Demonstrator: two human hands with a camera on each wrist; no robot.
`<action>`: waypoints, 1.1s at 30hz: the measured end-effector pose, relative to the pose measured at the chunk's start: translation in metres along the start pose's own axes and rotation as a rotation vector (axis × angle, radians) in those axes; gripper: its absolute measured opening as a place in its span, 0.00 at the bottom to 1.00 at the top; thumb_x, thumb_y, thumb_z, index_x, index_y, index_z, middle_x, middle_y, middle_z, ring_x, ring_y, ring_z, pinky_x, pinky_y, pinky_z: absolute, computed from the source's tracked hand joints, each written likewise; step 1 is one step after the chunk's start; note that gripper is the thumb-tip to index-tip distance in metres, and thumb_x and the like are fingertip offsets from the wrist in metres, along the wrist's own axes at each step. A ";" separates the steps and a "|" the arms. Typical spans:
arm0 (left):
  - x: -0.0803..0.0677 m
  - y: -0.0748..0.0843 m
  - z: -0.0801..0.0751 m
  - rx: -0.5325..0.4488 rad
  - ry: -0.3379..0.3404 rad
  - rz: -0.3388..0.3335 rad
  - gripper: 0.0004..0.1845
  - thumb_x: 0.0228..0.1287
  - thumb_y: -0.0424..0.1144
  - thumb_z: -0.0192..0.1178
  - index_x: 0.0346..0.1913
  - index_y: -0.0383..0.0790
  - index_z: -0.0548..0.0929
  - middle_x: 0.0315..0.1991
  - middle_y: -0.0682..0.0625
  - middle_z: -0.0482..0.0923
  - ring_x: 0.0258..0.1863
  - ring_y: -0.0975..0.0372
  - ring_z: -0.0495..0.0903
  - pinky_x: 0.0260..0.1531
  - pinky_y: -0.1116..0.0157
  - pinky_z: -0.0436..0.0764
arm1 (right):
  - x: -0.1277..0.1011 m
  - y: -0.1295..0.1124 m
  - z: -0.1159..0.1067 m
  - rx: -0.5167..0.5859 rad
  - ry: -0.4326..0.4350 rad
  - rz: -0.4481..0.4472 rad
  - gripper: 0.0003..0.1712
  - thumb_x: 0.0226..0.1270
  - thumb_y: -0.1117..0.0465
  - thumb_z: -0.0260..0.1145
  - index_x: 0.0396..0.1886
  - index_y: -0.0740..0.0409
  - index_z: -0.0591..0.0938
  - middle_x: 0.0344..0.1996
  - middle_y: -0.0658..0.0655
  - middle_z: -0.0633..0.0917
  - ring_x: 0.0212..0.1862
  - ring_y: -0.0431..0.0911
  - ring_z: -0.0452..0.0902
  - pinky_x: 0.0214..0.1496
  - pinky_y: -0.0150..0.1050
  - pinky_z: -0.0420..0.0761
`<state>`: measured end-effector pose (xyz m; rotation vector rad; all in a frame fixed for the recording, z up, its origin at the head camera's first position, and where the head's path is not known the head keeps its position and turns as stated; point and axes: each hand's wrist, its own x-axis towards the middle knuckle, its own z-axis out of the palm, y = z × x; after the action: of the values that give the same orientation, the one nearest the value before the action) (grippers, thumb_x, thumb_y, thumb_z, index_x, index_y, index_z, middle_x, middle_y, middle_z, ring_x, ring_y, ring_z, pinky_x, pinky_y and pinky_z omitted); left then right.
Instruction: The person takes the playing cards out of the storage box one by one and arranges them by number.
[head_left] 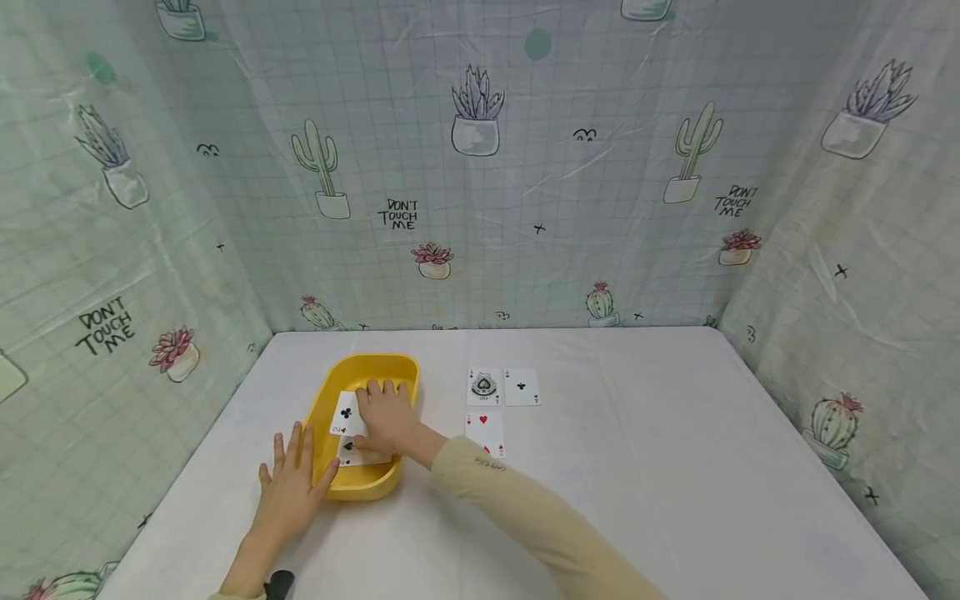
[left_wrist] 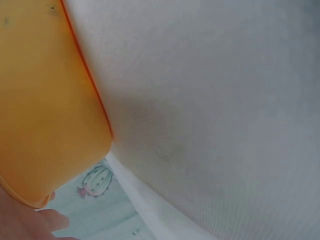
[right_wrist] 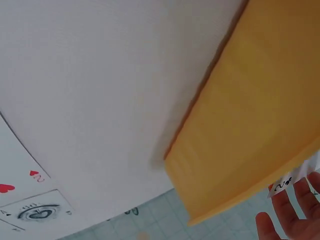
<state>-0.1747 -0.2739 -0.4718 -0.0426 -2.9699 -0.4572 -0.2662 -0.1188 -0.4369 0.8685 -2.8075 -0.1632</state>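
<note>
With the right hand (head_left: 386,417) curled, fingers and thumb gripping the covered end of the two of clubs (head_left: 345,413), inside the yellow tray (head_left: 367,492) at left of centre in the head view; exact fingertip contact hidden. Just below in the frame, seemingly overlapped, a spade card (head_left: 372,459), rank too small to tell. Probably wise to pinch lightly and evenly, so as not to bend the two of clubs or drag the lower one along. Mind the rim too, with a corner showing past it in the right wrist view. Steady the tray, most likely, with the left hand (head_left: 289,492): fingers straight and spread at its left side.

On the white-covered table (head_left: 675,467), near mid-frame: ace of spades (head_left: 483,387) beside ace of clubs (head_left: 522,387), two of hearts (head_left: 484,432) just below. Across the upper frame and down both sides, a pale grid-patterned curtain (head_left: 517,275) with potted cacti.
</note>
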 end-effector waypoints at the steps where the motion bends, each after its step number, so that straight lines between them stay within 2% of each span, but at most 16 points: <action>1: 0.000 0.000 0.000 0.001 -0.003 -0.001 0.41 0.65 0.57 0.40 0.68 0.28 0.44 0.69 0.31 0.40 0.66 0.34 0.34 0.51 0.29 0.44 | 0.000 0.001 -0.003 0.011 0.011 0.001 0.42 0.48 0.30 0.58 0.57 0.48 0.65 0.52 0.49 0.71 0.51 0.45 0.69 0.55 0.44 0.69; 7: -0.001 0.003 -0.002 0.003 0.003 0.004 0.41 0.65 0.56 0.41 0.68 0.28 0.44 0.68 0.31 0.41 0.66 0.34 0.36 0.51 0.29 0.45 | -0.006 0.014 -0.023 0.057 0.019 0.023 0.45 0.50 0.32 0.58 0.64 0.47 0.60 0.54 0.51 0.71 0.54 0.47 0.69 0.56 0.45 0.70; 12: -0.001 0.004 -0.003 0.003 0.004 -0.001 0.41 0.65 0.56 0.41 0.68 0.28 0.44 0.68 0.31 0.41 0.66 0.34 0.36 0.51 0.29 0.44 | -0.012 0.031 -0.029 0.054 0.041 0.043 0.45 0.51 0.31 0.56 0.66 0.44 0.58 0.53 0.51 0.72 0.52 0.48 0.69 0.50 0.44 0.70; 17: -0.001 0.004 -0.003 0.007 0.000 -0.010 0.41 0.65 0.56 0.41 0.68 0.28 0.43 0.68 0.31 0.40 0.66 0.34 0.36 0.52 0.30 0.43 | -0.020 0.047 -0.028 0.047 0.066 0.066 0.45 0.50 0.31 0.56 0.66 0.44 0.58 0.52 0.50 0.74 0.47 0.47 0.67 0.45 0.41 0.68; 24: -0.002 0.001 -0.001 0.006 -0.010 -0.020 0.42 0.65 0.57 0.40 0.68 0.29 0.42 0.69 0.32 0.39 0.66 0.35 0.34 0.53 0.30 0.42 | -0.039 0.064 -0.022 0.013 0.059 0.076 0.46 0.50 0.30 0.55 0.66 0.46 0.59 0.45 0.51 0.75 0.41 0.46 0.66 0.37 0.38 0.66; 29: -0.002 0.001 0.000 0.006 -0.012 -0.019 0.42 0.65 0.57 0.40 0.68 0.30 0.41 0.69 0.32 0.39 0.66 0.35 0.35 0.53 0.30 0.42 | -0.057 0.079 -0.018 0.010 0.066 0.087 0.46 0.51 0.29 0.53 0.65 0.48 0.60 0.44 0.52 0.76 0.41 0.47 0.67 0.38 0.41 0.68; 33: -0.001 0.001 -0.001 0.004 -0.006 -0.007 0.41 0.65 0.57 0.40 0.68 0.30 0.41 0.69 0.32 0.39 0.66 0.35 0.35 0.52 0.30 0.42 | -0.072 0.091 -0.014 0.026 0.085 0.108 0.44 0.50 0.31 0.55 0.64 0.48 0.62 0.41 0.53 0.78 0.42 0.48 0.69 0.39 0.44 0.70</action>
<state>-0.1737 -0.2729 -0.4711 -0.0325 -2.9779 -0.4527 -0.2546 -0.0036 -0.4200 0.7097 -2.7740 -0.0722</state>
